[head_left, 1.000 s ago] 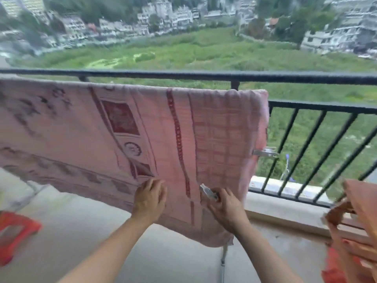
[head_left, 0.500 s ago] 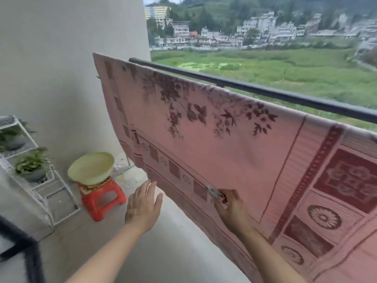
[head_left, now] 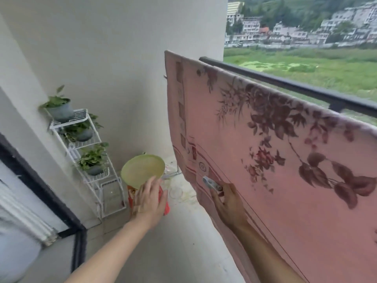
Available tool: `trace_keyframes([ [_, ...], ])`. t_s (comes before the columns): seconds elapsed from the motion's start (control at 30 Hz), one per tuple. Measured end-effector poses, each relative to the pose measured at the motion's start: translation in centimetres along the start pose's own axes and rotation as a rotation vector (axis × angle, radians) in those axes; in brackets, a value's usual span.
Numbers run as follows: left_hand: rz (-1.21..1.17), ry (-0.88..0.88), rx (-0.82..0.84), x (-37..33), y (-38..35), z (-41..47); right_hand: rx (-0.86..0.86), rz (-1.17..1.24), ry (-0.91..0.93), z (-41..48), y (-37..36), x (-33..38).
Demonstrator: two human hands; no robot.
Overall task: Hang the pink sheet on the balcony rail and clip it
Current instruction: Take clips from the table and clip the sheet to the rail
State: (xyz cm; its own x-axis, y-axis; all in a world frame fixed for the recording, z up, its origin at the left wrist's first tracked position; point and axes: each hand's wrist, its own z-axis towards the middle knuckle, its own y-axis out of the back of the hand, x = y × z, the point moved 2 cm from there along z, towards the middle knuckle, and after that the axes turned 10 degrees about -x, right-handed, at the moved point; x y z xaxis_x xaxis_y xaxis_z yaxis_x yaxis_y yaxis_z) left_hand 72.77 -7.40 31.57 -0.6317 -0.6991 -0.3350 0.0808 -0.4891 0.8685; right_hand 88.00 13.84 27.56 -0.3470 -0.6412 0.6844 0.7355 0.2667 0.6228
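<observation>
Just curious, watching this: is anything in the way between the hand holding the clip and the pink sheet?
Nothing visible. The right hand holds the clip just in front of the lower corner of the sheet; the left hand is open, off to the side.

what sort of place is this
Most likely a high residential balcony: a dark rail with the pink sheet draped over it, a white wire rack of potted plants by the wall, and a green field and town houses beyond.
</observation>
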Motion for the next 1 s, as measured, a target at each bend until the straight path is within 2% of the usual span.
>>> trace_keyframes([
  [0.27,-0.013,0.183,-0.094,6.9,-0.5,18.0,0.06,0.208,0.058,19.2,-10.5,7.0],
  [0.5,-0.097,0.275,-0.092,17.4,-5.7,29.5,0.146,0.155,0.165,30.8,-23.1,10.9],
  [0.8,-0.282,0.288,0.147,29.6,-15.2,44.8,0.167,-0.04,0.079,45.3,-37.0,13.6],
  [1.0,-0.398,0.329,0.272,33.1,-20.4,53.3,0.193,-0.169,0.054,54.6,-43.3,14.6],
])
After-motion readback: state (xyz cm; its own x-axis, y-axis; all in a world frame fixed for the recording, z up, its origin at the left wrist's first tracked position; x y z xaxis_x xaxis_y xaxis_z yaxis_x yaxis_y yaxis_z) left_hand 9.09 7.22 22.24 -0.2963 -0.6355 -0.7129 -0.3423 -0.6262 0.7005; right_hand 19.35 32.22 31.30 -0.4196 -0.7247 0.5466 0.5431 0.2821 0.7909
